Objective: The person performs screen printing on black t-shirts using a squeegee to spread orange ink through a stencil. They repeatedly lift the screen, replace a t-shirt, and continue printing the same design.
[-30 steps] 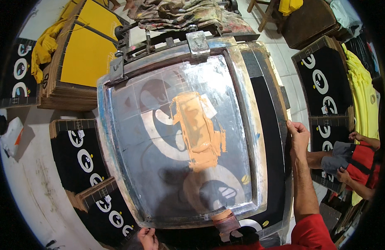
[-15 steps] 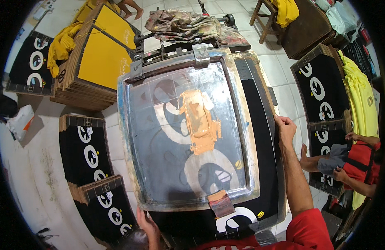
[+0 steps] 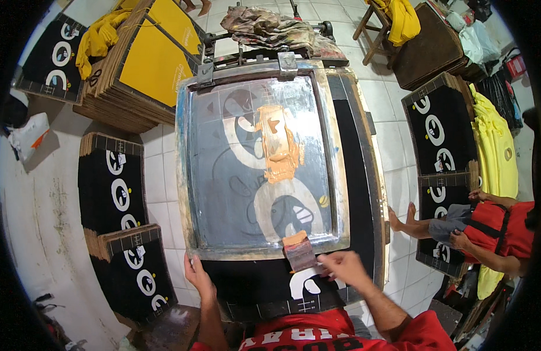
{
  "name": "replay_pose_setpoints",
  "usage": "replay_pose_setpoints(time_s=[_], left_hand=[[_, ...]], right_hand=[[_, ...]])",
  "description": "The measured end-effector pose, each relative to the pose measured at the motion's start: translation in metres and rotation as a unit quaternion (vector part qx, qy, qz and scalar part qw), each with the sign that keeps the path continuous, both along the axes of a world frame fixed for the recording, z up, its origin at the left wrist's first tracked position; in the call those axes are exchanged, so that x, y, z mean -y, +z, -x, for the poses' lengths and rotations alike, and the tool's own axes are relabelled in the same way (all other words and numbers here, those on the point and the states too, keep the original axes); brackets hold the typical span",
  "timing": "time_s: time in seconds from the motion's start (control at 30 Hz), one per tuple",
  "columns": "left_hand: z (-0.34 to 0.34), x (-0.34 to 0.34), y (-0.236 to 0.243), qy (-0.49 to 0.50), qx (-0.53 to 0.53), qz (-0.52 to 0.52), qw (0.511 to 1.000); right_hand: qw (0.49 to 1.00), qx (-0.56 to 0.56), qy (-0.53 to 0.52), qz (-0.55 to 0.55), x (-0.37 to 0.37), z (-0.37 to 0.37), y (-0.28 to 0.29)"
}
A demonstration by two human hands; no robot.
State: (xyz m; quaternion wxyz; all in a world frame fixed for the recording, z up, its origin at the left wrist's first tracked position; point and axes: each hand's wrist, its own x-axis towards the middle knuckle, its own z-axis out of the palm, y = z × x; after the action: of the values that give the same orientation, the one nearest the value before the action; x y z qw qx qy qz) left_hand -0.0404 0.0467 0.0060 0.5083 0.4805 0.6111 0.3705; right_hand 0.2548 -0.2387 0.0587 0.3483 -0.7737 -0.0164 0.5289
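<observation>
The screen [image 3: 262, 158], a metal-framed mesh with orange ink [image 3: 278, 151] smeared down its middle, lies over a black board [image 3: 355, 175] at the centre, hinged at its far edge. A squeegee [image 3: 298, 250] rests on the frame's near rail, its handle smeared orange. The right hand [image 3: 342, 267] is just beside it, fingers curled toward the handle; whether they actually grip it is hard to tell. The left hand [image 3: 198, 278] is closed over the frame's near left corner, thumb on top. Much of the board is hidden beneath the screen; only a white print shows at the near end. Stacks of printed black boards [image 3: 115, 193] stand left and right. A seated person [image 3: 487, 234] at right is partly cut off.
</observation>
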Motion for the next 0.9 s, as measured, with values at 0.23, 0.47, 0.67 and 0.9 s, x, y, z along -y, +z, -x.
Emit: replay_pose_setpoints(time_s=[0.23, 0.47, 0.67, 0.9], left_hand=[[0.010, 0.000, -0.021, -0.012, -0.001, -0.026, 1.000], [-0.011, 0.014, -0.027, 0.015, -0.175, -0.074, 0.982], [-0.032, 0.018, -0.021, 0.027, -0.273, -0.183, 0.944], [-0.034, 0.018, -0.020, 0.027, -0.282, -0.186, 0.941]], right_hand=[[0.891, -0.274, -0.339, -0.131, -0.053, 0.059, -0.010], [0.949, -0.023, -0.242, -0.199, -0.083, 0.007, 0.046], [0.850, 0.510, -0.059, -0.120, -0.204, -0.139, 0.032], [0.821, 0.565, 0.051, 0.068, -0.282, -0.168, 0.012]])
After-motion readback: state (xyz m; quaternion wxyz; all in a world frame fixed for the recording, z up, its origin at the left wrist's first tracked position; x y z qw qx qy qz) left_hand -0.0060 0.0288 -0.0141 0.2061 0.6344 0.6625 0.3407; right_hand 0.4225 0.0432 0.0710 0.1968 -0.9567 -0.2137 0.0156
